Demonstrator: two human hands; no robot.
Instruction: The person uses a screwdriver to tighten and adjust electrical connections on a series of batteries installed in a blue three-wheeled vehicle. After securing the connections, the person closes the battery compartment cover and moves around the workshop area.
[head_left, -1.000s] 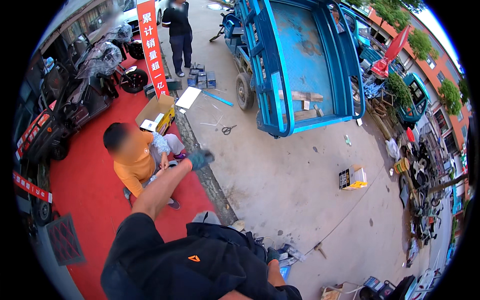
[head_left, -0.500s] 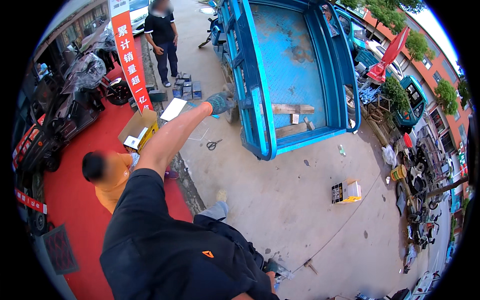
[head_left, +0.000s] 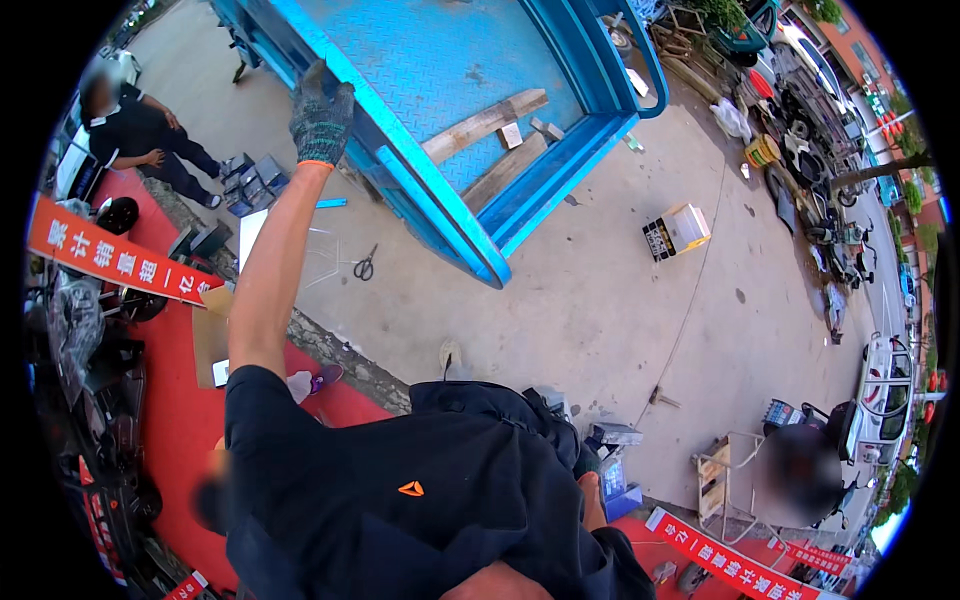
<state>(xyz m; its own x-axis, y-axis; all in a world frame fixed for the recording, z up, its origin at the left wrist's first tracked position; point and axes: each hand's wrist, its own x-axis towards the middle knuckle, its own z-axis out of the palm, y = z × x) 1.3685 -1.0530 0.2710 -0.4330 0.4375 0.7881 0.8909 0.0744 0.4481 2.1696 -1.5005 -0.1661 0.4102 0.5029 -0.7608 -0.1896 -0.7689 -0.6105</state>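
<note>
My left hand, in a dark grey-green knit glove with an orange cuff, is raised at the end of my stretched arm. Its fingers lie over the side rail of a blue cargo bed and appear closed on it. Inside the bed are wooden planks and a small pale block. Low at my right side, my right hand, also gloved, is mostly covered by my clothing; its fingers are hidden. Beside it are a grey box-shaped thing and a blue box.
Scissors lie on the concrete, left of centre. An opened carton and a hammer lie to the right. One person stands at the upper left near dark blocks; another in orange is at my lower left. A wooden-seated metal chair is lower right.
My view has turned, shifting the cargo bed up and left. My left hand, beside the bed before, is now on its rail. My right hand has come up beside the grey and blue boxes.
</note>
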